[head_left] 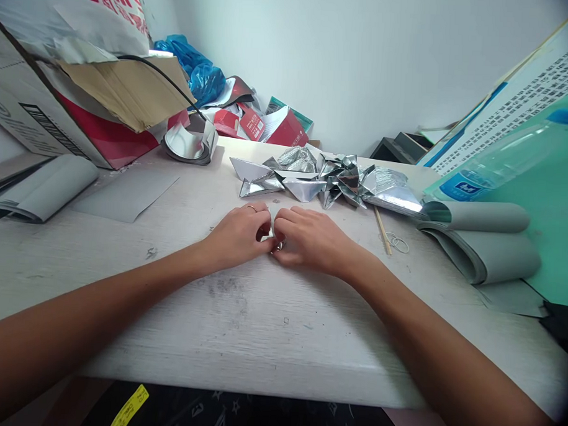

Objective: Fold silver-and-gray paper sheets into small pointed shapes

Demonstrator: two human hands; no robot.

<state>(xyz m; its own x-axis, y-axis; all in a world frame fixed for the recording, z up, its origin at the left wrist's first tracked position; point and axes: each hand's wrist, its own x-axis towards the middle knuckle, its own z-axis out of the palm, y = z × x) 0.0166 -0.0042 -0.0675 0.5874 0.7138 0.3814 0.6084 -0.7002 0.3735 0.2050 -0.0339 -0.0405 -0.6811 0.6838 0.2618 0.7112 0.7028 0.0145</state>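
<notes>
My left hand [239, 236] and my right hand [311, 240] meet over the middle of the table. Between them is a small piece of silver foil paper [280, 245], mostly covered by my curled fingers. Thumbs and fingertips of both hands are closed on it. Just beyond my hands lies a heap of folded silver foil paper pieces [343, 181], shiny and pointed. To the right of the heap a thin wooden stick [383, 231] lies beside some pale rubber bands [398, 243].
Folded stacks of grey-backed sheets [506, 255] lie at the right, below a plastic bottle [495, 159]. On the left are a loose grey sheet [126, 195], another folded stack [56, 183] and a cardboard box [100, 132]. A rolled bundle [193, 141] stands near the box.
</notes>
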